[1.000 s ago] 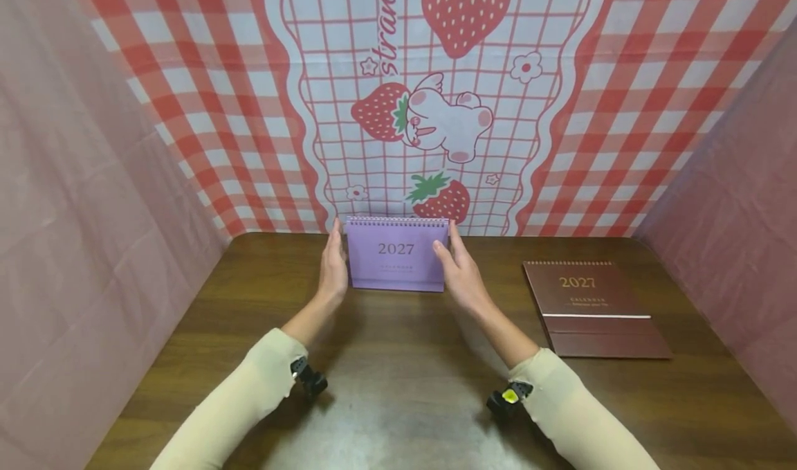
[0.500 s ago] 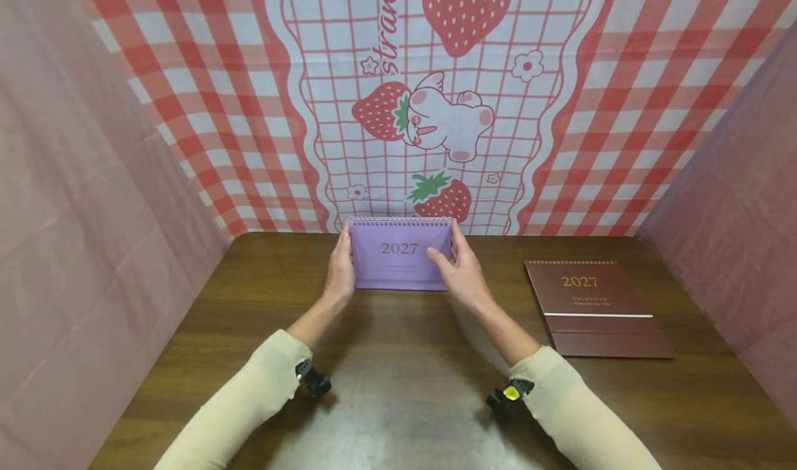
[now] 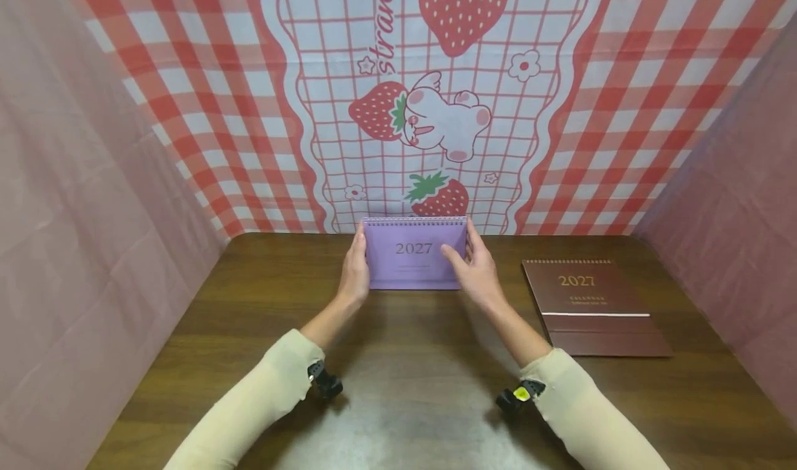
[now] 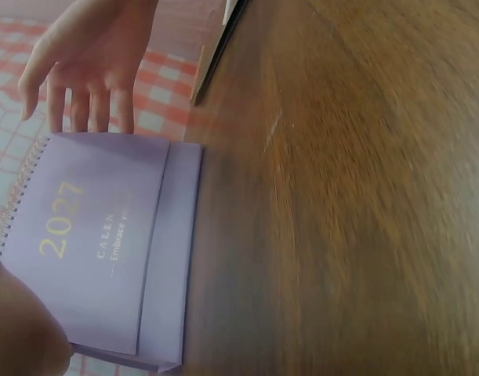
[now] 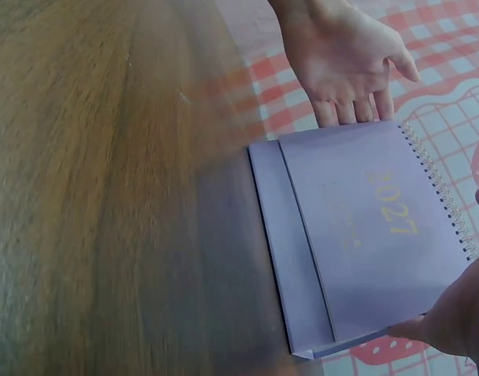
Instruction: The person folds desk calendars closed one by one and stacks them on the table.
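Note:
A purple 2027 desk calendar (image 3: 411, 266) stands propped up near the back of the wooden table, spiral binding on top. My left hand (image 3: 355, 269) lies along its left edge, fingers pointing away from me. At its right edge is my right hand (image 3: 478, 269), thumb raised toward the front cover. In the left wrist view, the right hand (image 4: 98, 63) has straight fingers that pass behind the calendar's side, thumb apart from it. The right wrist view shows the left hand (image 5: 345, 66) likewise, palm facing in and fingertips hidden behind the calendar (image 5: 349, 227).
A dark brown 2027 calendar (image 3: 591, 304) with a white line across it lies on the table (image 3: 398, 387) to the right. Behind the table hangs a red checked strawberry cloth (image 3: 236, 110). Pink curtains (image 3: 81, 214) close off both sides.
Both hands and the purple calendar between them have shifted to the right. The left hand has come in against the calendar's left edge. The brown calendar stays put.

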A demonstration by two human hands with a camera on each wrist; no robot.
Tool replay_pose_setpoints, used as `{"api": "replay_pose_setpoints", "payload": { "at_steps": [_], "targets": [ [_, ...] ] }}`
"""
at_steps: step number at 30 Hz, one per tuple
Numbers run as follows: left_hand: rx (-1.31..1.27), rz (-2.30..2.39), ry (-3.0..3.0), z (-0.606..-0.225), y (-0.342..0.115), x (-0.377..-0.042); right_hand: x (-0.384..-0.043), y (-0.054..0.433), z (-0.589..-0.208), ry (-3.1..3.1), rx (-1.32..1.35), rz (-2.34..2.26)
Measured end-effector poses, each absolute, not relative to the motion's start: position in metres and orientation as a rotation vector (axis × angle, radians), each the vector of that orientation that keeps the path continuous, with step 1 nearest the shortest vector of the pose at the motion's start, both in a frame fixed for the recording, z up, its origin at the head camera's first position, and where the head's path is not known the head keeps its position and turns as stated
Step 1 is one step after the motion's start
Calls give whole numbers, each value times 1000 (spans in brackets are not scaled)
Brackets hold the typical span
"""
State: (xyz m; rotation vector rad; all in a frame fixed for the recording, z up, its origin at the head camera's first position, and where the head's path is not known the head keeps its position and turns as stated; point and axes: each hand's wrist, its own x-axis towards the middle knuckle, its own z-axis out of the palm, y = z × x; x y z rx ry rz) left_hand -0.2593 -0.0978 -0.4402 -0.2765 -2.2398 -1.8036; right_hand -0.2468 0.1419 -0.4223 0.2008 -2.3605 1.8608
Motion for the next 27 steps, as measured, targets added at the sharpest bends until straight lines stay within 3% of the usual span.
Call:
{"api": "replay_pose_setpoints", "payload": {
  "at_steps": [10,16,23,27],
  "targets": [
    [-293,-1822,-2233,-443,-79,-260,-242,159,-423,-2399,121,1804],
    [-421,-1871,-2134,-465,-76,-272,-241,168,-423,-2401,98,1782],
    [-346,-1875,-2218,-445,-65,-262,-241,176,-423,-2360,77,1773],
    [-394,-1839,-2190,-459,-67,-270,-241,180,-423,-2348,88,1770]
  ]
}}
